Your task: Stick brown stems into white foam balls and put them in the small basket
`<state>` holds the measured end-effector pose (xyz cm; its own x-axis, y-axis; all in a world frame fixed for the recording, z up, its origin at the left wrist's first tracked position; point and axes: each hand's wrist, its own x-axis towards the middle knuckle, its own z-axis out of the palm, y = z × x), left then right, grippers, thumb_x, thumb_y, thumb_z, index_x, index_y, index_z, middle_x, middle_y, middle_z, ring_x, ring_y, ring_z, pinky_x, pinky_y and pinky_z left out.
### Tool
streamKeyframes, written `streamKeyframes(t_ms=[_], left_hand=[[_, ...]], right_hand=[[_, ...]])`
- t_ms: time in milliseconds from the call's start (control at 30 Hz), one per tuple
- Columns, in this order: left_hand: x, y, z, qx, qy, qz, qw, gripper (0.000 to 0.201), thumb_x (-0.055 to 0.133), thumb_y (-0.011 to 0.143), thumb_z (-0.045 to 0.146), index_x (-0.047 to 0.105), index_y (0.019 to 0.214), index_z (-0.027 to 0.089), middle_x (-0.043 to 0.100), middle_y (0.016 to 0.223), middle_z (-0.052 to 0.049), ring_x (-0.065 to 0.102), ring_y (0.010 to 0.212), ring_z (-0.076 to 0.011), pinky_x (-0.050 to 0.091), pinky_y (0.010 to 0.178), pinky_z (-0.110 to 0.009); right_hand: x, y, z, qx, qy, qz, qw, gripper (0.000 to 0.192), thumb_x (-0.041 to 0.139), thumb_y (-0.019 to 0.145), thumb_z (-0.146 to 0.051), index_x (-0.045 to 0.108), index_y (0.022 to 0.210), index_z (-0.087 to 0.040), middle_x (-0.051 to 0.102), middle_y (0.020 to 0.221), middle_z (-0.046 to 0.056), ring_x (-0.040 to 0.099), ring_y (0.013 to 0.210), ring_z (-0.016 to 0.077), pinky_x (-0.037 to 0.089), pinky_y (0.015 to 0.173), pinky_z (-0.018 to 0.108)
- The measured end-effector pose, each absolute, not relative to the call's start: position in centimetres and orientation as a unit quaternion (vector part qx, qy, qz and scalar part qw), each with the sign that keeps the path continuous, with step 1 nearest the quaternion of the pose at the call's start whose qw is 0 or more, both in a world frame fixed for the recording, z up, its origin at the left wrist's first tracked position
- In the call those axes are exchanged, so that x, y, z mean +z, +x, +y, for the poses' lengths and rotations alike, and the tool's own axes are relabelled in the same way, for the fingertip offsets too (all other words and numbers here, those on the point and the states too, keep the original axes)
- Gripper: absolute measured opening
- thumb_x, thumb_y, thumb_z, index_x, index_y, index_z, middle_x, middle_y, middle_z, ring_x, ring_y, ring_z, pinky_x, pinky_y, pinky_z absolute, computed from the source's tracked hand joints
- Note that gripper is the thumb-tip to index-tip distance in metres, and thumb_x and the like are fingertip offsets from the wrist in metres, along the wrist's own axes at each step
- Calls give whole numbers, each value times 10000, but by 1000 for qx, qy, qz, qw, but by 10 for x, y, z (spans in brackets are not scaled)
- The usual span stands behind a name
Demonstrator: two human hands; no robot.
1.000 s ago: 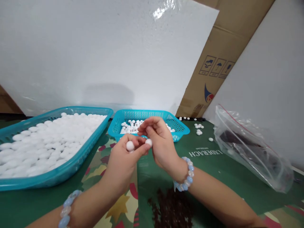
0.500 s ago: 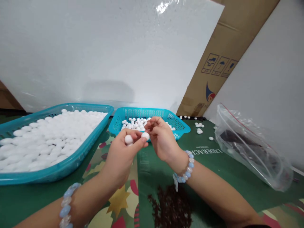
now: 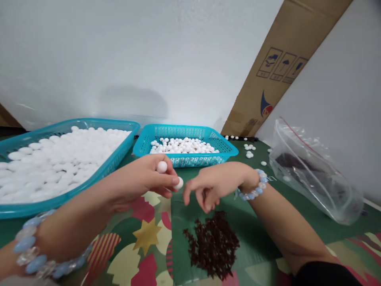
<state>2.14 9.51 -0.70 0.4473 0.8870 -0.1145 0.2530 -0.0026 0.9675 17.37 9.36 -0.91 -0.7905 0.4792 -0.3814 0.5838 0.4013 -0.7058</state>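
My left hand [image 3: 149, 172] is closed on two small white balls. It pinches one ball [image 3: 178, 183] at the thumb and fingertips, while another ball [image 3: 161, 167] rests higher, against the fingers. Just to the right, my right hand [image 3: 214, 184] hovers with its fingers bent, apart and pointing down, and nothing shows in them. Beneath it on the green surface lies a heap of small dark-brown pieces [image 3: 212, 246], too fine to name. Behind both hands stands a blue slotted basket [image 3: 190, 161] with many white balls inside, some showing dark spots.
At the left, a larger blue tray [image 3: 98, 190] is filled with white balls. Loose white balls [image 3: 249, 155] lie at the back right, near a clear zip bag [image 3: 321, 186] with dark contents. A white panel [image 3: 190, 71] and cardboard [image 3: 268, 79] stand behind.
My right hand has drawn away from the ball in my left hand and moved down toward the brown heap. The left hand has turned and lowered slightly, still gripping its balls.
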Motion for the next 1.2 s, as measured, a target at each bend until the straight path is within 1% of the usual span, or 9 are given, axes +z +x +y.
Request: streamKeyframes(t_ms=[133, 267, 400, 533, 600, 767, 1067, 1133, 1200], left_hand=[[-5, 18, 95, 210, 658, 447, 569, 146, 564, 494, 182, 422, 466, 160, 459, 471, 46, 473, 433, -95, 381, 412, -193], [-5, 16, 100, 229, 674, 445, 543, 155, 576, 512, 224, 434, 492, 166, 493, 547, 44, 471, 490, -83, 363, 428, -162], [-10, 23, 99, 269, 667, 448, 531, 175, 581, 503, 209, 415, 483, 156, 482, 520, 41, 416, 444, -61, 329, 404, -154], [-15, 31, 93, 369, 615, 423, 554, 243, 569, 504, 170, 332, 454, 150, 452, 482, 50, 404, 441, -55, 322, 417, -161], [-17, 34, 89, 409, 587, 413, 564, 194, 558, 514, 160, 366, 487, 144, 456, 497, 47, 423, 480, -58, 337, 449, -161], [-20, 40, 83, 500, 519, 368, 588, 103, 530, 537, 138, 434, 573, 130, 448, 522, 55, 433, 525, -39, 381, 490, -133], [-13, 42, 81, 497, 508, 359, 604, 167, 546, 566, 156, 387, 524, 127, 521, 649, 20, 519, 500, -69, 380, 361, -111], [-11, 39, 82, 513, 503, 372, 588, 168, 494, 626, 183, 387, 506, 133, 434, 425, 55, 403, 316, -14, 279, 274, -86], [-6, 36, 84, 528, 489, 368, 588, 229, 414, 686, 212, 359, 475, 142, 315, 338, 77, 272, 230, 7, 160, 231, -93]], right_hand=[[-14, 168, 94, -357, 221, 884, 205, 271, 488, 608, 1, 480, 869, -72, 537, 542, -22, 510, 524, 70, 403, 479, 163], [-9, 170, 91, -335, 200, 900, 194, 272, 454, 652, 13, 466, 918, -45, 574, 742, 57, 520, 639, 61, 389, 554, 139], [2, 179, 84, -194, 318, 927, 36, 186, 522, 637, -116, 509, 819, -81, 560, 720, 48, 509, 620, 112, 399, 532, 212], [0, 175, 82, -174, 372, 862, -297, 309, 510, 645, -247, 430, 924, -142, 478, 964, 66, 491, 799, 138, 429, 570, 226], [-8, 164, 83, -189, 322, 839, -396, 383, 512, 637, -257, 382, 984, -159, 429, 1049, 64, 444, 913, 140, 430, 637, 227], [-29, 140, 86, -133, 276, 813, -494, 157, 398, 717, -162, 475, 847, -123, 553, 839, 44, 495, 810, 95, 407, 705, 210], [1, 167, 93, -167, 337, 676, -634, 152, 290, 737, -122, 436, 755, -158, 506, 643, -23, 503, 567, 32, 427, 557, 139], [5, 178, 89, -141, 375, 695, -597, 187, 265, 750, -128, 447, 757, -167, 485, 604, -41, 439, 445, 22, 396, 464, 140], [1, 186, 80, -141, 396, 814, -401, 150, 348, 731, -131, 496, 729, -159, 501, 598, -37, 449, 487, 38, 381, 485, 159]])
